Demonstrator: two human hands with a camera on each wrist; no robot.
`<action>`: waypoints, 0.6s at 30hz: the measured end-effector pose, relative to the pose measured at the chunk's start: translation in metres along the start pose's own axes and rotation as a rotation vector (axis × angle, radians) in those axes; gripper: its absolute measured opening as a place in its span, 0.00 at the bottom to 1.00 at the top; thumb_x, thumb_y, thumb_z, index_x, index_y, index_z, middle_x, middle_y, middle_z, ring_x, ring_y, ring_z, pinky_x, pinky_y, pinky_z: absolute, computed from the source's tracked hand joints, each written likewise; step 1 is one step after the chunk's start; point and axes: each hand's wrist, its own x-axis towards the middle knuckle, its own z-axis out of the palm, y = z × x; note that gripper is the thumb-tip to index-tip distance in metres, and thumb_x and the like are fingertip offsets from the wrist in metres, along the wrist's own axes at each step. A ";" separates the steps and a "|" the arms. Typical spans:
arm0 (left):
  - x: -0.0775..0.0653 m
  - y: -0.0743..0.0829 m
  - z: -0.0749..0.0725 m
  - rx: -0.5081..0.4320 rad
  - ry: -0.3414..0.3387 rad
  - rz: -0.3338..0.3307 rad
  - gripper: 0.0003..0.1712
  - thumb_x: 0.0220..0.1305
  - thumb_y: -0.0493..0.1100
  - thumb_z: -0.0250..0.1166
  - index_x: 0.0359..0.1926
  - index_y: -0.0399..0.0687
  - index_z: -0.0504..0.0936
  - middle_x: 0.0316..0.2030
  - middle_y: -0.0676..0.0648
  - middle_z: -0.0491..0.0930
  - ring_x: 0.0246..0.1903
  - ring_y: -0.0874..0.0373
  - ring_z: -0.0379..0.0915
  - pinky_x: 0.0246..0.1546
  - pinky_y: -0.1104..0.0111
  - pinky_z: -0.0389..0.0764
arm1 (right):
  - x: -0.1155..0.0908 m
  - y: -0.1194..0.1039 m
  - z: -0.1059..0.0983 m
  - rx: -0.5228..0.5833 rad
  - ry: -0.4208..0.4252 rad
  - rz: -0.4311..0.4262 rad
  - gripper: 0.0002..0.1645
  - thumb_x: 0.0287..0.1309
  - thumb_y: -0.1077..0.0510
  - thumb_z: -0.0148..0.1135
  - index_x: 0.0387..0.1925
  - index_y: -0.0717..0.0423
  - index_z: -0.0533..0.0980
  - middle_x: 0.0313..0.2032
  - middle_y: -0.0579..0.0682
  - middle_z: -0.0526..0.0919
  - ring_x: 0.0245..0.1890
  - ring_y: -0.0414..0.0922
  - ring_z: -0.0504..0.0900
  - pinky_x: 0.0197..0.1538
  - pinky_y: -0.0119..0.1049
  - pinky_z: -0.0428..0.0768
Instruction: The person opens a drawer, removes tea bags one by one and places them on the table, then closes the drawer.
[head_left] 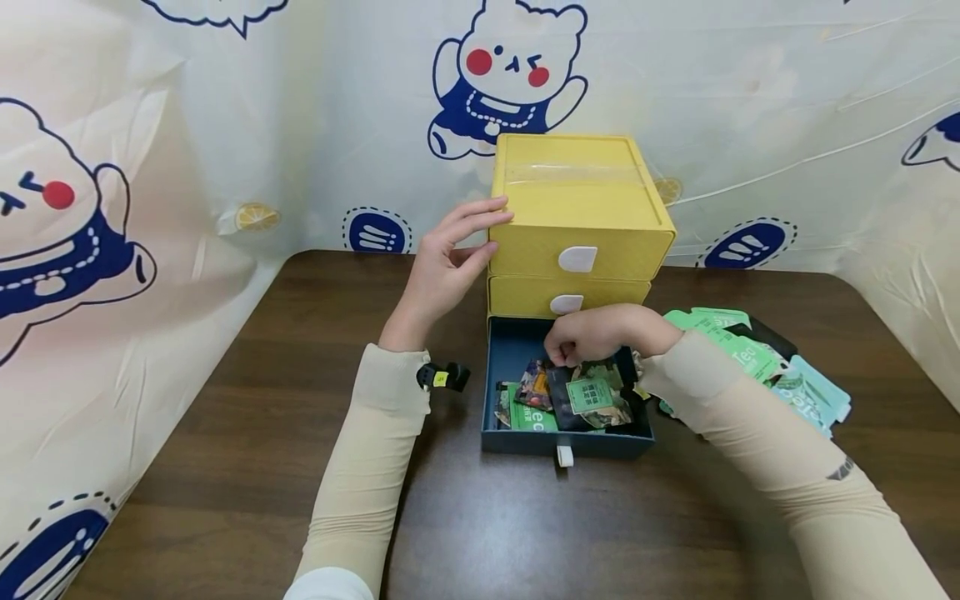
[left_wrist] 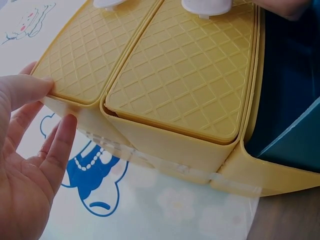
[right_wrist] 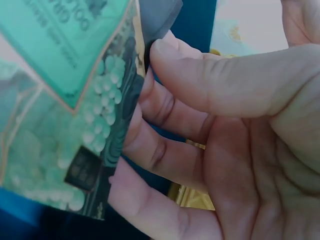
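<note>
A yellow drawer box stands at the table's back, its blue bottom drawer pulled out. My left hand rests against the box's upper left edge, with the thumb on the front corner and the other fingers spread along the side. Over the drawer, my right hand pinches the dark edge of a packet printed with green grapes and a green label. In the drawer lie a small colourful packet and a green packet. Part of the contents is hidden under the right hand.
A loose pile of green, black and light blue packets lies on the table right of the box, partly behind the right forearm. The upper drawers are closed and have white tabs. A patterned sheet hangs behind the brown table.
</note>
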 end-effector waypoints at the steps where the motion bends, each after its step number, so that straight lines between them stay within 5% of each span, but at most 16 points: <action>1: 0.000 0.000 0.000 -0.002 0.000 0.000 0.19 0.68 0.30 0.60 0.58 0.38 0.81 0.65 0.45 0.74 0.64 0.59 0.72 0.51 0.63 0.86 | -0.002 0.000 -0.001 0.004 0.006 -0.008 0.13 0.69 0.71 0.50 0.27 0.58 0.71 0.22 0.43 0.64 0.22 0.39 0.60 0.33 0.30 0.63; 18: 0.000 0.000 0.000 0.004 0.004 -0.003 0.19 0.67 0.30 0.61 0.58 0.38 0.81 0.65 0.45 0.75 0.64 0.58 0.72 0.51 0.64 0.86 | -0.033 -0.006 -0.014 0.040 0.134 -0.058 0.13 0.69 0.71 0.48 0.28 0.57 0.69 0.24 0.44 0.64 0.26 0.40 0.62 0.35 0.33 0.65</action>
